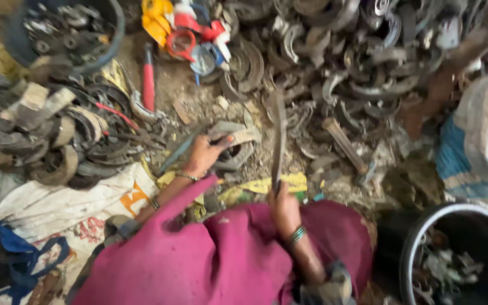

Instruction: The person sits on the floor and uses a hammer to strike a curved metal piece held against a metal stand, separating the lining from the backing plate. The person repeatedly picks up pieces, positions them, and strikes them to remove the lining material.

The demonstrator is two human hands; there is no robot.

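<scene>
The left hand (pixel 203 153) has its fingers (pixel 224 140) curled over a curved grey brake shoe (pixel 234 148), pinning it flat to the dirt floor (pixel 187 93) in the middle of the view. A thin bluish bar (pixel 177 153) passes under or beside that hand; whether the hand grips it cannot be told through the blur.

The right hand (pixel 282 208) is closed in a fist around the lower end of a long flat metal blade (pixel 278 141), which stands nearly upright just right of the pinned shoe, close to the left fingers.

Around them, a large heap of grey brake shoes (pixel 334 62) fills the far right of the floor and a smaller pile of worn ones (pixel 52 135) lies along its left edge. A red-handled tool (pixel 148 79) lies on the dirt beyond the left hand. A dark tub of small metal parts (pixel 63 31) sits at the far left corner, a black bucket (pixel 453 254) at the near right. A magenta garment (pixel 227 254) covers the person's lap.

Judged risk: the blade works close to bare fingers, so a slip off the curved shoe could strike them, and a shoe held only by hand may skid on loose dirt.
</scene>
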